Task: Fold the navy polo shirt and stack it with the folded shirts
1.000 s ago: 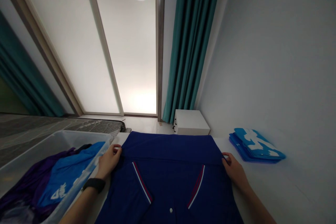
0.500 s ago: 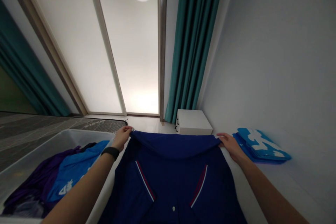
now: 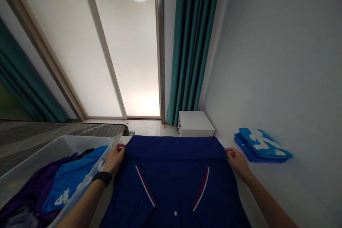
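A navy polo shirt [image 3: 173, 181] lies spread in front of me on a white surface [image 3: 269, 181]. Its far end is turned over into a flat band, and its sleeves, with red and white striped cuffs, lie folded inward. A small white button shows near the bottom of the view. My left hand [image 3: 113, 160], with a black band on the wrist, pinches the shirt's left edge beside the folded band. At the right edge, my right hand [image 3: 239, 164] pinches the cloth between thumb and fingers.
A translucent plastic bin [image 3: 64, 140] with purple and blue clothes stands at the left. Folded blue garments [image 3: 263, 146] are stacked at the right by the wall. Beyond are a white cabinet [image 3: 195, 121], a teal curtain [image 3: 193, 50] and frosted sliding doors [image 3: 125, 60].
Both hands have come down toward me and slightly apart. The shirt's far edge, sagging and held up before, now lies folded over flat. The view has shifted a little.
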The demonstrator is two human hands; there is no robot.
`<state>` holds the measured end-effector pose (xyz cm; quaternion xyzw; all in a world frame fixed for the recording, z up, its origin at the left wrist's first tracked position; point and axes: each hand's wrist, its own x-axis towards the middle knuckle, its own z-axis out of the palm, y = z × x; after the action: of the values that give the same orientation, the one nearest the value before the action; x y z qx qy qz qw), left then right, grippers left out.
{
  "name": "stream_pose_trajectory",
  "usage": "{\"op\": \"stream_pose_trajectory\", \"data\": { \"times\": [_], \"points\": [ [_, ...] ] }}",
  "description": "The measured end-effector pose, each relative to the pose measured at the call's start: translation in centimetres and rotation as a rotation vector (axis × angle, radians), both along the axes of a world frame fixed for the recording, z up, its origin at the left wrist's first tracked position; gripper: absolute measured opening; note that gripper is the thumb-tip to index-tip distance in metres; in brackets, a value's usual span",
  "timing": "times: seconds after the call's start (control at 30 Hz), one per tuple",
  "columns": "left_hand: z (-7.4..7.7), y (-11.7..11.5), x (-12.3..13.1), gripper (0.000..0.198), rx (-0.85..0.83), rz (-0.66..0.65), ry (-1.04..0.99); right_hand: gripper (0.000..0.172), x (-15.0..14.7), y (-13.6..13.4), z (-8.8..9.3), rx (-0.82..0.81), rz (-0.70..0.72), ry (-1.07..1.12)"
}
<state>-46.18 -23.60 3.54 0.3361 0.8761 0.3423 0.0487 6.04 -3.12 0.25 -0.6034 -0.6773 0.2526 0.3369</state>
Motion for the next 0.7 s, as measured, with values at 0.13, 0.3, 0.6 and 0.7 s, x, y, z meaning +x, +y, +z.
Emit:
{"op": "stream_pose_trajectory", "data": {
  "times": [0.13,0.3,0.6,0.7],
  "points": [
    [-0.3,-0.2,-0.3,0.021,-0.060,-0.024,-0.004,0.028,0.2,0.4,-0.1,0.045,-0.013,-0.106],
    [-0.4,-0.8,-0.2,0.020,-0.044,0.004,-0.016,0.031,0.9,0.3,-0.5,0.055,-0.005,-0.154],
    [-0.2,-1.5,1.2,0.021,-0.106,0.008,0.063,0.035,0.7,-0.6,-1.9,0.067,-0.040,-0.354],
    [-0.3,-1.2,0.9,0.022,-0.006,-0.015,0.006,0.038,0.8,-0.4,-1.5,0.059,-0.038,-0.311]
  ]
}}
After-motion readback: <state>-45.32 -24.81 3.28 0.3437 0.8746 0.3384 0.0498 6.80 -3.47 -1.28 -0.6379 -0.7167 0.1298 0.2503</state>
